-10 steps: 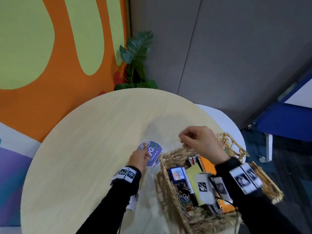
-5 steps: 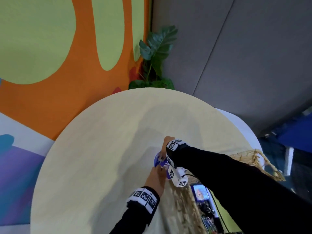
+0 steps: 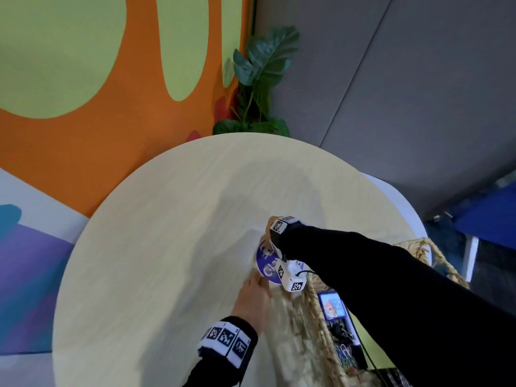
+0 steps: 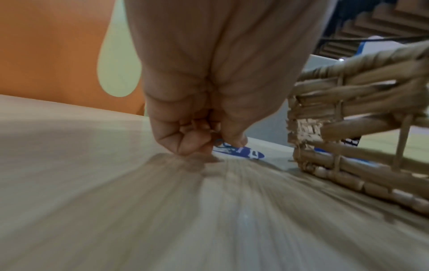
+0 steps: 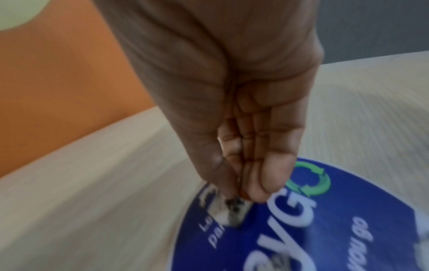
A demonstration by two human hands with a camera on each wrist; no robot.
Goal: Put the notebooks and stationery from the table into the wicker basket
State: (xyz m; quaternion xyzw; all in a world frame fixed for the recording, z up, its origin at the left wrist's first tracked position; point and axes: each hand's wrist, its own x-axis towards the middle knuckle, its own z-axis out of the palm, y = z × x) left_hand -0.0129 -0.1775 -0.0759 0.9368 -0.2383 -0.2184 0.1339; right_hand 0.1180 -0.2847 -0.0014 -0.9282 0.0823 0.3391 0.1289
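Bench (image 3: 139, 261): round, pale wood.
Wicker basket (image 3: 312, 344): near right, already stocked.
Blue disc (image 3: 265, 263): flat, touching basket's far-left corner.
Right hand (image 5: 232, 146): newly crossed over from basket, fingertips pinching disc.
Left hand (image 4: 199, 110): curled at disc's near edge.
1 item left.

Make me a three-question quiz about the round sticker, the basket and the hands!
1. Where is the round sticker?
A in the basket
B on the table beside the basket
C on the floor

2. What colour is the sticker mostly?
A blue
B red
C yellow

3. What is the right hand doing?
A lying flat
B fingertips bunched down on the sticker
C holding a notebook

Answers: 1 B, it lies on the table next to the basket. 2 A, blue with white letters. 3 B, the right wrist view shows it.
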